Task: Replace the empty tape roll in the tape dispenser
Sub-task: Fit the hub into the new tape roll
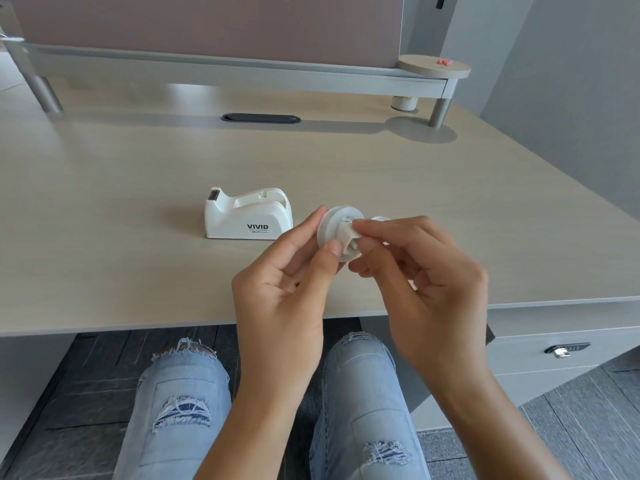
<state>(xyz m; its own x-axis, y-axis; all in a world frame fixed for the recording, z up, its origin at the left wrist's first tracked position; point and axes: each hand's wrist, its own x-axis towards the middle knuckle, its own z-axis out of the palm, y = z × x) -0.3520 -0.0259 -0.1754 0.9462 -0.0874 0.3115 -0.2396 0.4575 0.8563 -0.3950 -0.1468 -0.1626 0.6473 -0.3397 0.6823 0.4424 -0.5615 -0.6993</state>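
Note:
A white tape dispenser marked VIVID stands on the desk, its roll cradle bare. Just to its right and above the desk, my left hand pinches the rim of a white round spool. My right hand grips a small white piece at the spool's hub with thumb and fingertips. Another white round part peeks out behind my right fingers; what it is stays unclear.
A raised shelf runs along the back of the desk, with a round stand at its right end and a small white cup beneath it. A dark cable slot sits mid-desk. A drawer lock is at lower right.

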